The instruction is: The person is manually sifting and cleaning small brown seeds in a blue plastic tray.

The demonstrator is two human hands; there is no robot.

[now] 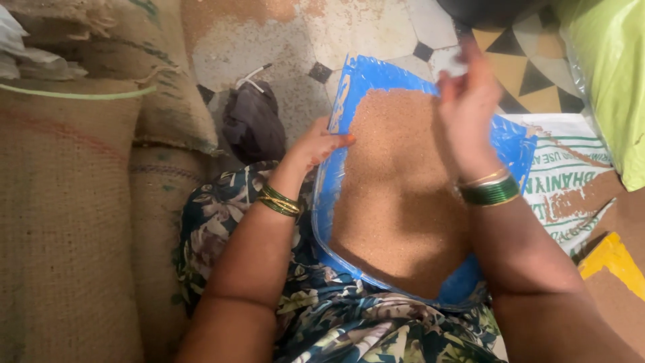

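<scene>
1. I see the blue tray (510, 144) resting on the lap, filled with a spread of brown grain (396, 195).
2. Left hand (319, 144) holds the tray's left edge, fingers closed on the rim, thumb on the inside.
3. Right hand (467, 101) is raised over the tray's far right part; the fingers are motion-blurred, so I cannot tell if its grip is open or closed, or holding anything.
4. Surroundings: burlap sacks (67, 202) stacked close on the left; dark cloth bundle (252, 124) on the patterned tile floor (363, 30) just beyond the left hand; printed white woven sack (571, 175) under the tray's right side; green plastic bag (611, 74) at top right; yellow-edged object (611, 259) at right, cut off.
5. Right forearm covers the tray's near right corner. Green bangles (490, 191) on both wrists.
</scene>
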